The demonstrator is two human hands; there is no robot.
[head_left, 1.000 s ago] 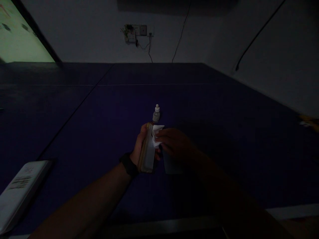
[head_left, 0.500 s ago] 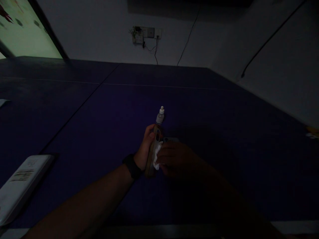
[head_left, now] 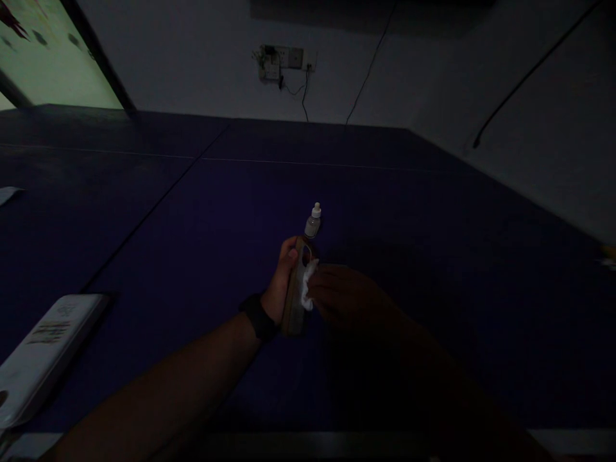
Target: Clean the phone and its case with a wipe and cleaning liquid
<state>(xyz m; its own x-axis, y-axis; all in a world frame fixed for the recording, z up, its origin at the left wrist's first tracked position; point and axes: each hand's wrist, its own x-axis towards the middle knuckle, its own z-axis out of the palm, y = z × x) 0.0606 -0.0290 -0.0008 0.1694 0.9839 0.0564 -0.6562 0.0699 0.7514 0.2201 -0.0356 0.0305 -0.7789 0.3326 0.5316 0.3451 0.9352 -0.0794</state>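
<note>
My left hand (head_left: pixel 283 282), with a dark band on its wrist, is closed around a phone case (head_left: pixel 293 308). The case has brownish edges and an opening near its top, and it is held tilted on its side. Pressed against its face is a crumpled white tissue (head_left: pixel 307 292), pinched in the fingers of my right hand (head_left: pixel 344 292), which lies in deep shadow. Just beyond the case stands a small dropper bottle (head_left: pixel 312 223) with a white cap. Behind my right fingers a thin edge of a flat object shows; most of it is hidden.
A dark blue table (head_left: pixel 216 212) stretches to the wall. On its left lies a thick white box (head_left: pixel 45 353), with a piece of paper (head_left: pixel 8 194) farther back. Wall sockets (head_left: pixel 283 59) with hanging cables are at the back. A yellowish item (head_left: pixel 609 253) sits at the right edge.
My right hand and the tissue have slid up the case toward its opening. The left hand keeps its hold. The whole view has shifted slightly.
</note>
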